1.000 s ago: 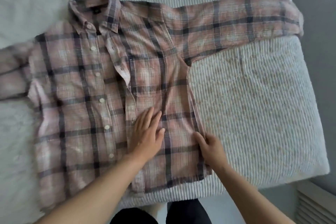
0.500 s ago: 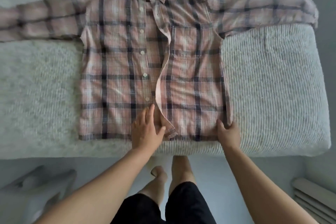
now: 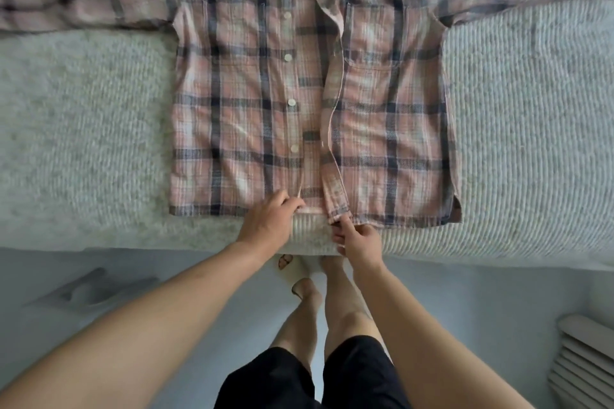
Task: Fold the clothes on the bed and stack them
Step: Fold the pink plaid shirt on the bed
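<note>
Shirt (image 3: pixel 309 93): a pink plaid button-up is seen in the head view, spread face up on the bed (image 3: pixel 531 129), its hem lying along the bed's near edge and its sleeves stretched out to either side of the body. The front is not buttoned; the right panel's edge overlaps toward the row of buttons, and a narrow gap is left at the hem between the two panels.

Half a second ago the left hand was laid flat on the cloth near the hem's middle, and the right hand was at the shirt's right side seam. Both are now found at the centre of the hem. The left hand (image 3: pixel 269 219) is curled, with its fingertips pinching the bottom of the button panel. The right hand (image 3: pixel 357 237) is clamped on the bottom corner of the overlapping panel, held between thumb and fingers. The shirt itself has been drawn nearer the bed's edge and squared up compared with a second ago, when it lay askew.

From this it is judged that smoothing has given way to closing the front: the two panels are likely being aligned so that the body lies flat before any fold is made. No fold has yet been made, and no stack is visible, so the task is judged to be at an early stage.

Beyond the bed's near edge, bare legs and dark shorts are seen above a pale floor.
</note>
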